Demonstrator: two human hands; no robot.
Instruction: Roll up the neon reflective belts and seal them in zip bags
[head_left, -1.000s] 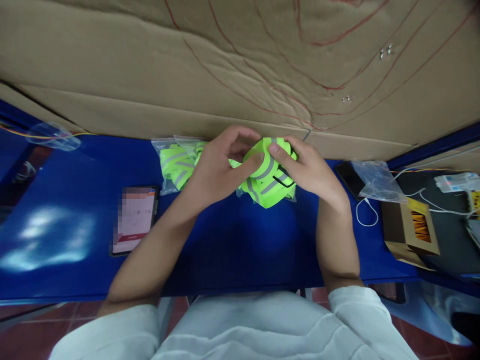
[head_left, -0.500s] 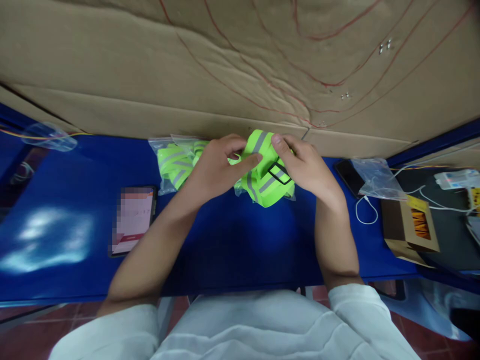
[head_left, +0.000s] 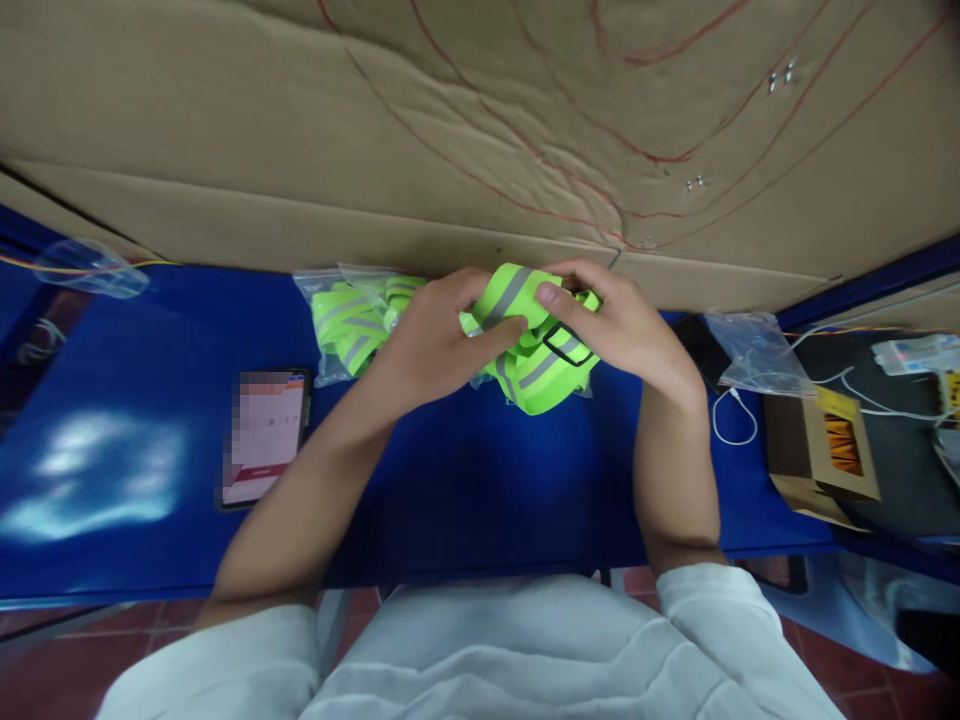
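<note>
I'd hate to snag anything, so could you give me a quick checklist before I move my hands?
1. Left hand on the yellow-green strap: ok, its thumb lies against it.
2. Right hand on the strap: ok, its thumb presses on the strap.
3. Black buckle in plain sight: ok, its frame shows beside the right hand.
4. Strap laid out flat: not ok, it is looped and bunched.
5. Left forearm off the lit phone: cannot tell, they overlap in this view.
6. Left hand off the bagged straps: cannot tell, it partly hides them.
</note>
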